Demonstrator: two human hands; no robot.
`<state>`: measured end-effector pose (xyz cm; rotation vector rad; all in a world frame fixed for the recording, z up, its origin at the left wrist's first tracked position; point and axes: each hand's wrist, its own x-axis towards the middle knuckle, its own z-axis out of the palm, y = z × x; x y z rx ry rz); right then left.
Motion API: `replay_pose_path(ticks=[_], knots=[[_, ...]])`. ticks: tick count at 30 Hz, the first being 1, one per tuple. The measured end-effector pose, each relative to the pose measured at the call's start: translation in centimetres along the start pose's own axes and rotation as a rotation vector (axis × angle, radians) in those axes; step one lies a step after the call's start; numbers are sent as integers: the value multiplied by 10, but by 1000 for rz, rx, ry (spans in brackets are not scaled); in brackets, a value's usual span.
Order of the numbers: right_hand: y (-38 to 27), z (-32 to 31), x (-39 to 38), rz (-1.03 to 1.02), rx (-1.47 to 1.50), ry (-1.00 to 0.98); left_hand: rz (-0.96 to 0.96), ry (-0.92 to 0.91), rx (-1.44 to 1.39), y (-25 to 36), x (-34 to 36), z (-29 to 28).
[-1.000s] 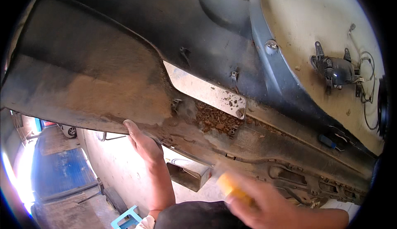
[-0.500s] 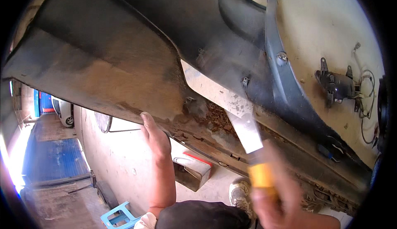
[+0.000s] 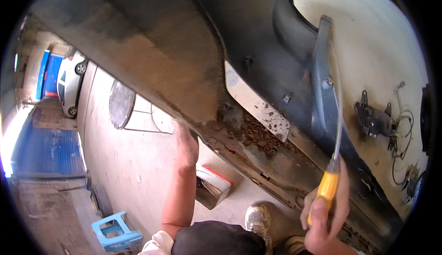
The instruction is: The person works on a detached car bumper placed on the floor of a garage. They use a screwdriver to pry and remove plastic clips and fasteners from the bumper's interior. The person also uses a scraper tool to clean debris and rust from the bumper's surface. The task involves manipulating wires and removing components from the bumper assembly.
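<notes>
A large dark car body panel [image 3: 152, 61] fills the middle, its inner side turned toward me, brown with dirt and rust. Loose rust flakes [image 3: 258, 137] lie in its lower seam, beside a long slot. My left hand [image 3: 186, 146] grips the panel's lower left edge; its fingertips are partly hidden. In my right hand [image 3: 324, 213] is a yellow-handled metal tool [image 3: 328, 188]. Its long blade or shaft points up, looking narrow from here, over the blue-grey strip on the panel's right side. The tip stands away from the rust flakes.
A black part with wires [image 3: 377, 117] lies on the pale floor at the right. On the left are a blue plastic stool [image 3: 117, 232], a tyre [image 3: 100, 199], a round-topped stool [image 3: 122, 105] and a white car [image 3: 71, 82]. Below the panel sits a white-and-red open container [image 3: 216, 188].
My right hand has lifted the yellow-handled tool away from the rusty seam, toward the right. The panel now sits further right and more steeply tilted in view; my left hand stays at its edge.
</notes>
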<state>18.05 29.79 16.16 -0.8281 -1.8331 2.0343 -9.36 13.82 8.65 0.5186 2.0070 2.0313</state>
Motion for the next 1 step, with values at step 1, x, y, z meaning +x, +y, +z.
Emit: replay_pose_path(ticks=[1], knots=[[-1, 2, 2, -26, 25, -24, 26, 32, -20, -4, 0, -4]])
